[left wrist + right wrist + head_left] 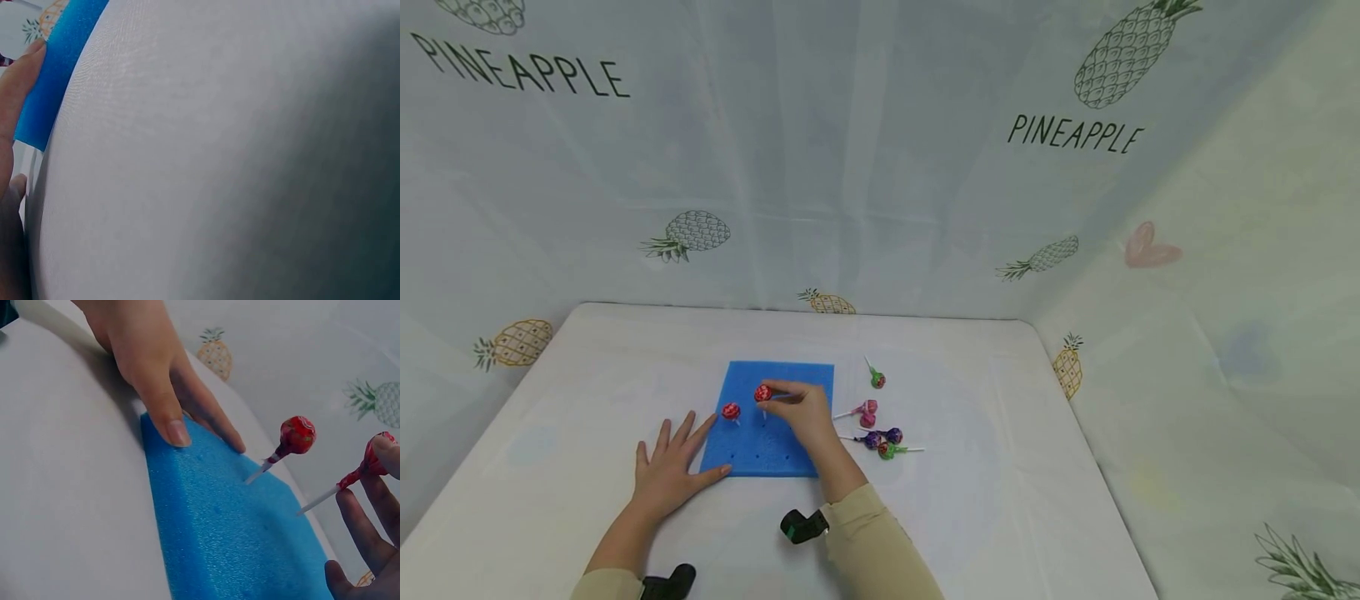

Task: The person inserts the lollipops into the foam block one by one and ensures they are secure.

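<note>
My right hand (808, 417) pinches a red-wrapped lollipop (763, 392) by its head, over a blue foam board (748, 458). In the right wrist view its white stick points down, the tip right at the foam surface. A second red lollipop (731, 411) stands in the board to the left, slightly tilted, its stick in the foam. My left hand (666, 475) lies spread at the board's left side, thumb on the near corner and fingertips along the edge. Several small holes dot the foam. The left wrist view shows mostly white tabletop, with the board's edge beside the fingers.
Right of the board lie loose lollipops: a green one (877, 380) at the back, pink ones (868, 407), purple ones (872, 439), and another green one (889, 451) nearest me. A white tabletop (1000, 500) meets a pineapple-print curtain (880, 167) behind.
</note>
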A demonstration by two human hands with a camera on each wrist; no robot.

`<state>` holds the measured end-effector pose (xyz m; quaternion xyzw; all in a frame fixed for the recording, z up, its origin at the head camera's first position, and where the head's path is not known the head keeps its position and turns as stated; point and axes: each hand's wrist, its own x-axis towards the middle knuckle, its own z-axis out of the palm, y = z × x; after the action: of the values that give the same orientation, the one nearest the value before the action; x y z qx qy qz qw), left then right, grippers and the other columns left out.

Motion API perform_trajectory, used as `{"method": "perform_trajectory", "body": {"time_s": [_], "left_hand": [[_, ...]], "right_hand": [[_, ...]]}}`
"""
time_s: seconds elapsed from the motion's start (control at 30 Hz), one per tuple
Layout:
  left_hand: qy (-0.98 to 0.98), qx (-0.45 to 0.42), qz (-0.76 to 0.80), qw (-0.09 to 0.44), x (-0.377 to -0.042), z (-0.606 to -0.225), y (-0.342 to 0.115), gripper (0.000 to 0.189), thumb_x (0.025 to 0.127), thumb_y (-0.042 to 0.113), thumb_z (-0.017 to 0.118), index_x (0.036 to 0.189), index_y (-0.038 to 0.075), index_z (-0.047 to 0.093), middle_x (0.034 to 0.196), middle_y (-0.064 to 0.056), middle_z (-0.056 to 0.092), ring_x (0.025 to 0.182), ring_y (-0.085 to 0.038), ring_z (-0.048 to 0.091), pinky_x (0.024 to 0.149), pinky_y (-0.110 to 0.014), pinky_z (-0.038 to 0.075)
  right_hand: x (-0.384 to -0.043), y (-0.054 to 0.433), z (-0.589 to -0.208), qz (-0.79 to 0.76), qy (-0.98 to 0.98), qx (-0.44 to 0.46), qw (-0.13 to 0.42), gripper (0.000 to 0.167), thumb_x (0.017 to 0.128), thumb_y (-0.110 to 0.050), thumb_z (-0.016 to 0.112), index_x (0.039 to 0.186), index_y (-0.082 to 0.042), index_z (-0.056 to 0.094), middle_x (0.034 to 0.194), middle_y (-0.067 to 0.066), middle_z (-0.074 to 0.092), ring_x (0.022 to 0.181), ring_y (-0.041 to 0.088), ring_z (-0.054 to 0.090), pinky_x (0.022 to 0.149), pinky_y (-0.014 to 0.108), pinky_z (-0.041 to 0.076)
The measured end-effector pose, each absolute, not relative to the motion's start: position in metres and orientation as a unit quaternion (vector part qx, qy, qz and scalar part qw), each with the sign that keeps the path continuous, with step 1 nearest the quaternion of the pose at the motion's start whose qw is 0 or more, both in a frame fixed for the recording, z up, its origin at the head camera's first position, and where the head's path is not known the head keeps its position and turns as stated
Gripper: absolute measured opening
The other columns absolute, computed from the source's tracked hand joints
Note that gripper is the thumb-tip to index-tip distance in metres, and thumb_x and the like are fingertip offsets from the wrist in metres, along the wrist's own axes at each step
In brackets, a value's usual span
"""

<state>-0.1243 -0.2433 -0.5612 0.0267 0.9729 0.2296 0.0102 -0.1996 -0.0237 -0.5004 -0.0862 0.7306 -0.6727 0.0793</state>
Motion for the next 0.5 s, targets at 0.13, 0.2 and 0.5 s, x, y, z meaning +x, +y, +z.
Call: {"method": "perform_trajectory", "body": {"time_s": [0.13, 0.2, 0.5], "left_hand": [[0.972, 0.027, 0.231, 0.013, -0.1249, -0.5605, -0.2432, 0.097, 0.076, 0.064, 0.069, 0.152, 0.016, 0.031, 0.154, -0.03, 0.02, 0.138, -0.059, 0.001, 0.099, -0.077, -0.012], [0.972, 0.028, 0.233, 0.011, -0.1249, -0.5612, -0.2435, 0.097, 0.076, 0.064, 0.069, 0.152, 0.016, 0.031, 0.154, -0.03, 0.02, 0.138, -0.059, 0.001, 0.099, -0.077, -0.012], [0.972, 0.032, 0.233, -0.007, -0.1243, -0.5658, -0.2453, 0.096, 0.076, 0.063, 0.07, 0.152, 0.018, 0.032, 0.153, -0.031, 0.023, 0.138, -0.06, 0.004, 0.099, -0.078, -0.01]], "right_hand": [[-0.1988, -0.0256, -0.5028, -0.677, 0.726, -0.086, 0.08, 0.029, 0.083, -0.01, 0.078, 0.111, -0.014, 0.076, 0.104, -0.007, 0.072, 0.086, 0.007, 0.068, 0.078, 0.026, 0.055], [-0.1966, -0.0267, -0.5, -0.676, 0.727, -0.088, 0.078, 0.029, 0.083, -0.008, 0.077, 0.112, -0.01, 0.075, 0.105, -0.003, 0.072, 0.086, 0.008, 0.068, 0.078, 0.026, 0.055], [-0.1977, -0.0289, -0.5078, -0.671, 0.732, -0.081, 0.088, 0.029, 0.083, -0.013, 0.078, 0.112, -0.014, 0.075, 0.107, -0.007, 0.071, 0.087, 0.007, 0.067, 0.083, 0.03, 0.054]]}}
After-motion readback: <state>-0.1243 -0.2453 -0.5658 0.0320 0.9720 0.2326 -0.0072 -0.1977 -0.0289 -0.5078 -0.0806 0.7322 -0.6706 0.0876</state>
